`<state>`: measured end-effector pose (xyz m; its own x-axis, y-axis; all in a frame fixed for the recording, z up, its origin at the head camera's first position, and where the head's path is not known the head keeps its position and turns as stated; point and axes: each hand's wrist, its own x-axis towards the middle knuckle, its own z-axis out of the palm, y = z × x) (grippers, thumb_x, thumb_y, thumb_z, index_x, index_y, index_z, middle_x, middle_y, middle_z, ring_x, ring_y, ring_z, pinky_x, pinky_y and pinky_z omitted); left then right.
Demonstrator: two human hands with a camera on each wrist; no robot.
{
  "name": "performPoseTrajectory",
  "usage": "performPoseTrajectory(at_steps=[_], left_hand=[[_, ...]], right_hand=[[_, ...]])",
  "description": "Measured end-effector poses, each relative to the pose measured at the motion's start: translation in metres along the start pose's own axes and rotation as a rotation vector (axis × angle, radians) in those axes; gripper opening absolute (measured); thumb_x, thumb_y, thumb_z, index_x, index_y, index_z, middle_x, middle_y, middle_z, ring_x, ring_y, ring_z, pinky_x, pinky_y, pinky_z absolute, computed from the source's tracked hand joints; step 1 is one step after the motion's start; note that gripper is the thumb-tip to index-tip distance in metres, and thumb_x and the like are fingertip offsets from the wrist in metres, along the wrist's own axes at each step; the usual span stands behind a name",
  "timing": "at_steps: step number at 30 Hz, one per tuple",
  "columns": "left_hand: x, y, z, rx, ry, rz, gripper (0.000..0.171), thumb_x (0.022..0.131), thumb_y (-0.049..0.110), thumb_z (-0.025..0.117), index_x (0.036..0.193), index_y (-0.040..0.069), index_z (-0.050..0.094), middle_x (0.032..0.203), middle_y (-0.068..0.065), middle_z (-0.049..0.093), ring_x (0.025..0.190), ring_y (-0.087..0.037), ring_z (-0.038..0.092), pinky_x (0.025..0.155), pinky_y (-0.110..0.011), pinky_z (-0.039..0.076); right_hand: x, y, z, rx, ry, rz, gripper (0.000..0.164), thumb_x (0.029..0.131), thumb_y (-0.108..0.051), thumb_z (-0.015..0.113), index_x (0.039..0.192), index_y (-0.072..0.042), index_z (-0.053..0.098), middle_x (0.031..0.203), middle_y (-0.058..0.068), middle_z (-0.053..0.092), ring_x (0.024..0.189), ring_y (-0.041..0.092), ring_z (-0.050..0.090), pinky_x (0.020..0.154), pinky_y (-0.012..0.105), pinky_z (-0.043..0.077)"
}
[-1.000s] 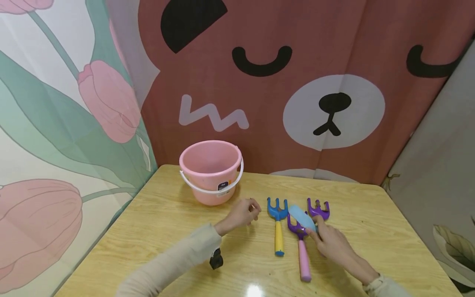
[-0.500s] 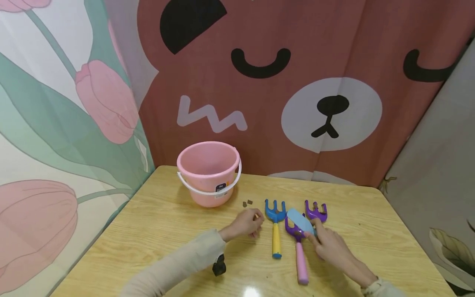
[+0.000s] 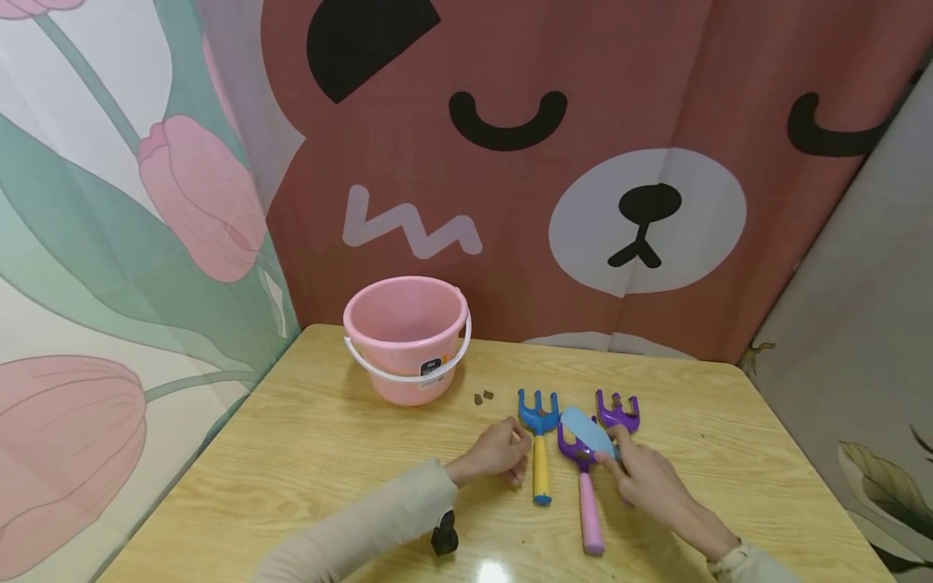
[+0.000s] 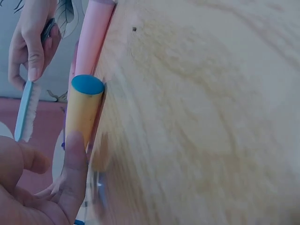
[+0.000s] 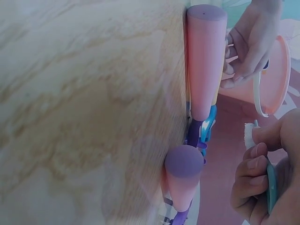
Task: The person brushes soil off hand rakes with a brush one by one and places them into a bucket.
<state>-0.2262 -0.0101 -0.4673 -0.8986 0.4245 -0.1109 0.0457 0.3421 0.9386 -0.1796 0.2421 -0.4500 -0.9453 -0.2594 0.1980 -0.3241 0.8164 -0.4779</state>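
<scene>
Your right grip (image 3: pixel 647 480) pinches the brush (image 3: pixel 585 429) (lower right), seemingly cleaning the nearer purple fork (image 3: pixel 589 495), which your loose left grip (image 3: pixel 499 450) should steady next

Soft, even light fills the head view, with a white glare (image 3: pixel 492 572) toward the table's (image 3: pixel 321 445) near edge and a faint shadow below the left hand (image 3: pixel 497 450); both wrist views look hazy, wood grain smeared

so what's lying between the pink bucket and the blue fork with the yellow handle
Two small brown bits lie on the table between the pink bucket and the blue fork; the head view shows this.
</scene>
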Motion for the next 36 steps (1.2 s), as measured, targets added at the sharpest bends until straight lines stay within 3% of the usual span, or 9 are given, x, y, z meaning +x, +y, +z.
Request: performPoseTrajectory(at_steps=[4,11,20,31,36], left_hand=[[0.002,-0.004,0.005,0.021,0.000,-0.002,0.006,0.101,0.008,0.052,0.100,0.002,0.053,0.071,-0.013,0.064,0.047,-0.017,0.060,0.047,-0.031,0.056],[0.005,-0.007,0.009,0.029,0.013,-0.082,0.021,0.103,0.012,0.053,0.088,0.000,0.061,0.069,-0.009,0.064,0.050,-0.013,0.059,0.050,-0.027,0.056],[0.006,-0.004,0.006,0.083,-0.024,-0.070,0.048,0.103,0.027,0.055,0.067,-0.004,0.062,0.060,-0.006,0.060,0.047,-0.013,0.059,0.047,-0.027,0.055],[0.009,-0.002,0.013,0.281,-0.006,-0.079,0.055,0.094,0.040,0.067,0.055,0.002,0.060,0.049,-0.003,0.061,0.043,-0.012,0.057,0.043,-0.022,0.047],[0.011,-0.001,0.015,0.310,-0.009,-0.070,0.056,0.093,0.042,0.067,0.053,0.004,0.062,0.048,-0.002,0.060,0.041,-0.011,0.055,0.041,-0.020,0.041]], right_hand=[[0.001,0.000,0.001,0.000,-0.007,0.007,0.022,0.100,-0.015,0.060,0.115,-0.003,0.050,0.062,-0.005,0.044,0.045,0.005,0.039,0.040,0.022,0.033],[0.000,0.001,0.001,-0.016,0.009,-0.010,0.024,0.098,-0.014,0.061,0.115,-0.001,0.051,0.065,-0.005,0.046,0.047,0.005,0.040,0.042,0.022,0.034],[0.001,-0.002,0.000,-0.008,-0.003,-0.011,0.025,0.100,-0.018,0.060,0.117,-0.003,0.050,0.063,-0.007,0.046,0.047,0.005,0.040,0.043,0.023,0.035],[-0.002,-0.002,-0.002,0.003,-0.010,0.008,0.024,0.100,-0.017,0.059,0.117,-0.002,0.050,0.061,-0.007,0.046,0.045,0.005,0.042,0.041,0.023,0.035],[-0.003,-0.001,-0.002,0.011,-0.015,0.020,0.026,0.100,-0.019,0.059,0.119,-0.002,0.050,0.060,-0.008,0.047,0.044,0.005,0.043,0.041,0.023,0.035]])
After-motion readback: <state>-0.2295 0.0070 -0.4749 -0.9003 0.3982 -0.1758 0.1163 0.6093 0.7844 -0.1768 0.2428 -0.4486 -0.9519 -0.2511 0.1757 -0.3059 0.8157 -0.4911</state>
